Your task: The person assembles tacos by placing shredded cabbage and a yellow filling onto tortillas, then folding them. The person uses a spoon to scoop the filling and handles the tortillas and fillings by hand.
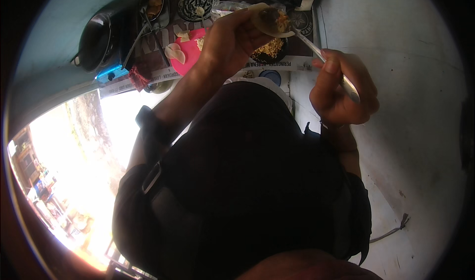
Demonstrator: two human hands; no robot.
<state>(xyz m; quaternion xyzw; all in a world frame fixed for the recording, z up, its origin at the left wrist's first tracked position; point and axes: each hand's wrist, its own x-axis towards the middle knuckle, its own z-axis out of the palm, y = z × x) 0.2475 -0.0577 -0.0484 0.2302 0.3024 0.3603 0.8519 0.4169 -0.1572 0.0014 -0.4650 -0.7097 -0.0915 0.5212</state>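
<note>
My left hand (228,41) is raised over the table, its fingers curved around a thin, pale round dough wrapper (258,18). Some orange-yellow filling (283,21) lies on the wrapper. In my right hand (346,89), a metal spoon (310,46) is gripped by its handle, and its far end reaches to the wrapper. Below the wrapper, a dark plate (283,53) holds a heap of shredded yellowish filling (269,48). More pale wrappers (176,53) lie on a pink board or plate (190,47) left of my left wrist.
A dark pan (94,42) sits on a stove (111,73) at the left, with a red cloth (140,78) beside it. Behind are a small pan of browned pieces (154,3) and a black-and-white plate (190,5). A pale wall (386,27) stands at the right.
</note>
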